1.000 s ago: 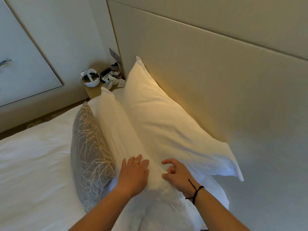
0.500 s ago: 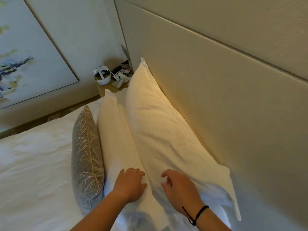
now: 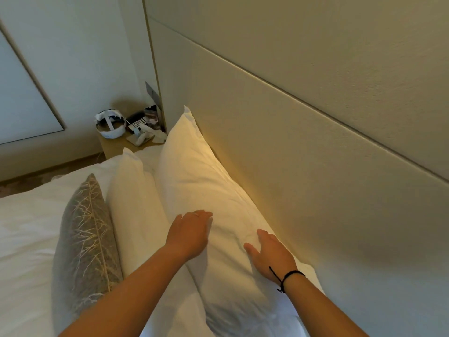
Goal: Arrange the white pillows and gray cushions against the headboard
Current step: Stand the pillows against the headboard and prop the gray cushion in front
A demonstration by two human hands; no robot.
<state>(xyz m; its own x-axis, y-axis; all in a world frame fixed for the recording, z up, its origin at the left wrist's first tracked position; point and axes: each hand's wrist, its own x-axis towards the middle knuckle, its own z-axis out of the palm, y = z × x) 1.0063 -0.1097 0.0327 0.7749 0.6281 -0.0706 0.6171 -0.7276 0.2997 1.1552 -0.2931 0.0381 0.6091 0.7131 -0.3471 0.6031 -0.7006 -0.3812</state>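
Observation:
A large white pillow (image 3: 206, 181) stands on edge, leaning against the beige padded headboard (image 3: 303, 147). A second white pillow (image 3: 133, 205) stands upright in front of it, and a gray cushion (image 3: 85, 246) with a pale branch pattern stands in front of that one. My left hand (image 3: 192, 233) lies flat on the left face of the back pillow, fingers together and extended. My right hand (image 3: 272, 254), with a black cord at the wrist, rests flat on the same pillow's top edge, near the headboard. Neither hand grips anything.
The white bedsheet (image 3: 26, 229) spreads to the left. A wooden nightstand (image 3: 114, 147) at the bed's far corner carries a white headset, a phone and small items. A framed panel (image 3: 21, 98) hangs on the left wall.
Both hands have moved from the front pillow and the gap between the pillows onto the back pillow, further up and toward the headboard. The view has shifted slightly.

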